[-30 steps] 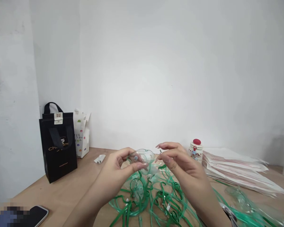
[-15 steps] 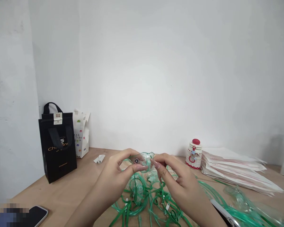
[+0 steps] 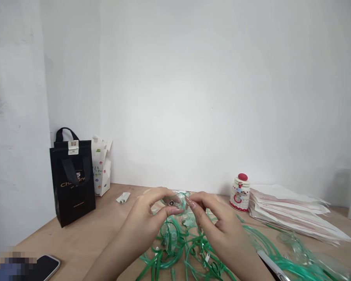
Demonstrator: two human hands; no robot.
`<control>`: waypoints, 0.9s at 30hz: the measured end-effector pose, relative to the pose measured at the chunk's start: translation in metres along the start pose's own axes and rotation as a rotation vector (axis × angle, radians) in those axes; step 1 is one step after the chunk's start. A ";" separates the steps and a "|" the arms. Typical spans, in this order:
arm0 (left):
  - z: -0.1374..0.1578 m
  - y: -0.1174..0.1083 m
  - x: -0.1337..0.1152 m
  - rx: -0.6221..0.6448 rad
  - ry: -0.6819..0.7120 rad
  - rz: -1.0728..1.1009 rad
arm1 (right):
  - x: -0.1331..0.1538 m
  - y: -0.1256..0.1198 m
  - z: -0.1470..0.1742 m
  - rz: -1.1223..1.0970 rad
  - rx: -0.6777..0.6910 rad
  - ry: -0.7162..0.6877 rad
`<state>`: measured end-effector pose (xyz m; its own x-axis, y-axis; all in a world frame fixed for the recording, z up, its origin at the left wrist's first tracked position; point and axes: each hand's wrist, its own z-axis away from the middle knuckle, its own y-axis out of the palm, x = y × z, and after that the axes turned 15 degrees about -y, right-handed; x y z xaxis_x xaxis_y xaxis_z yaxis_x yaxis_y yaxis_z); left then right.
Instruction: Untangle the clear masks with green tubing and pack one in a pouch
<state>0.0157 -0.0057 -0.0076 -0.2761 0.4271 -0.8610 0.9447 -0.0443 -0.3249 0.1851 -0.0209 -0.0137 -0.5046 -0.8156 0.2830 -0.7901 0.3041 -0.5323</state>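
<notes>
Left hand [image 3: 143,218]: thumb and fingers clamped on the mask's left side, the wall between them.
Right hand [image 3: 218,222]: thumb and forefinger pinched at the mask's right edge; whether a strap end is caught there too is hidden.
Mask [image 3: 179,200]: held up between the two hands, above the worktop [image 3: 76,249]; clear, with a green tint.
Weight: likely very light, little load on the fingertips.
Feel: probably soft, bendy plastic, smooth enough to slip; a hard squeeze could dent the wall.
Hold: best by the rim or firmer side parts, leaving the thin wall uncrushed.
Straps [image 3: 146,268]: green, loose and tangled below the hands among other masks [image 3: 169,234]; apt to snag.
Tubing [image 3: 295,268]: green, lying right of the right forearm.
Farther out: jar [image 3: 240,195] and papers [image 3: 283,210] right; scrap [image 3: 123,197], black bag [image 3: 73,191], white bag [image 3: 104,169] and phone [image 3: 48,267] left.
</notes>
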 end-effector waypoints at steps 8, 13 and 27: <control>0.000 0.002 0.003 -0.024 0.021 -0.063 | 0.001 0.000 0.000 0.076 0.023 -0.045; 0.001 0.004 0.002 -0.034 0.071 -0.146 | 0.003 0.001 0.002 0.189 0.054 -0.083; 0.000 0.006 0.006 -0.032 0.078 -0.168 | 0.002 -0.002 0.004 0.286 0.101 -0.055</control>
<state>0.0193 -0.0034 -0.0147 -0.4168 0.4953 -0.7622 0.8920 0.0616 -0.4478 0.1871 -0.0248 -0.0156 -0.6796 -0.7304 0.0684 -0.5789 0.4765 -0.6617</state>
